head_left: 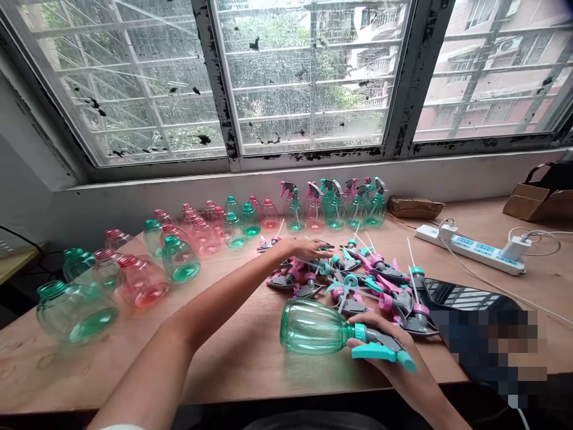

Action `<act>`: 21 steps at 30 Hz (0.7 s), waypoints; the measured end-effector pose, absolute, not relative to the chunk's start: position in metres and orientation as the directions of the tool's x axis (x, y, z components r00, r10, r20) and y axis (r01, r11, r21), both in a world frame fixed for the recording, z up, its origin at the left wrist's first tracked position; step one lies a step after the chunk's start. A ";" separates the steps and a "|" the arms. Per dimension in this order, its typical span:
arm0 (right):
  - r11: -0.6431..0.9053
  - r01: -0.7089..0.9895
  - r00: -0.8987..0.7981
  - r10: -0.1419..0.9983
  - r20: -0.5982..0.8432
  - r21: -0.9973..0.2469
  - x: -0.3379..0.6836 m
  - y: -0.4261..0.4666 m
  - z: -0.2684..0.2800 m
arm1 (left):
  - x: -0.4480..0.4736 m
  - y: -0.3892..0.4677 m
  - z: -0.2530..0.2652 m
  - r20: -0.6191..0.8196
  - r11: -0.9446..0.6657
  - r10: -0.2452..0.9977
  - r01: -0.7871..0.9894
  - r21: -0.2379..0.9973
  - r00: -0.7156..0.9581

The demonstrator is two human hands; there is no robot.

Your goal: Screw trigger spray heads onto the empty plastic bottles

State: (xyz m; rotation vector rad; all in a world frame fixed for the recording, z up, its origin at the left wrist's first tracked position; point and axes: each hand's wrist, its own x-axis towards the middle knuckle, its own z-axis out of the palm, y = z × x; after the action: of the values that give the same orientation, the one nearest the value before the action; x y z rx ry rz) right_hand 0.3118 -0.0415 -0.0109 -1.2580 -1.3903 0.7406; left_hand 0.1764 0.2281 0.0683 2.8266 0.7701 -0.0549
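My right hand [388, 349] is closed around the neck of a green spray bottle [313, 327], which lies on its side near the table's front edge. Its grey sprayer head has a teal trigger [373, 352] pointing toward me, and the clear body points left. Stretched across the table, my left hand [310, 248] hovers at the far side of a heap of loose sprayer heads [351, 279] in grey, pink and teal with white tubes. Its fingers are extended and hold nothing visible; whether they touch the heap I cannot tell.
Uncapped green and pink bottles [181, 260] stand along the table's left side. Several assembled spray bottles [335, 206] line the wall under the window. At right are a power strip [470, 248] with cables, a dark glossy panel [474, 316], a brown package [415, 207] and a cardboard box [537, 194].
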 end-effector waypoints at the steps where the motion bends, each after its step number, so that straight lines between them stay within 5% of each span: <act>1: 0.247 0.280 0.130 0.948 0.291 -0.928 0.311 -0.042 -0.011 | 0.171 0.225 0.072 -0.090 -0.841 0.499 0.507 0.189 0.862; 7: 0.209 0.289 0.116 0.961 0.251 -0.934 0.309 -0.044 -0.011 | 0.132 0.187 0.109 0.012 -0.819 0.564 0.556 0.143 0.826; 14: 0.255 0.328 0.038 0.958 0.283 -0.909 0.316 -0.048 -0.018 | 0.064 0.044 0.112 0.212 -0.760 0.649 0.635 0.138 0.731; 18: 0.288 0.369 -0.041 0.955 0.294 -0.884 0.312 -0.047 -0.015 | 0.031 -0.009 0.069 0.244 -0.512 0.856 0.677 0.529 0.456; 21: 0.303 0.326 -0.083 0.953 0.292 -0.896 0.302 -0.039 -0.005 | 0.019 -0.016 0.037 0.021 -0.185 0.955 0.538 0.822 0.297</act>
State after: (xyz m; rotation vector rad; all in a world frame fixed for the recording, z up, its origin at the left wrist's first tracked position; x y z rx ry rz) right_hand 0.3020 -0.0393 -0.0047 -1.1943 -1.6080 0.8171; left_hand 0.0189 -0.0156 0.0375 1.8384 1.3379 0.7261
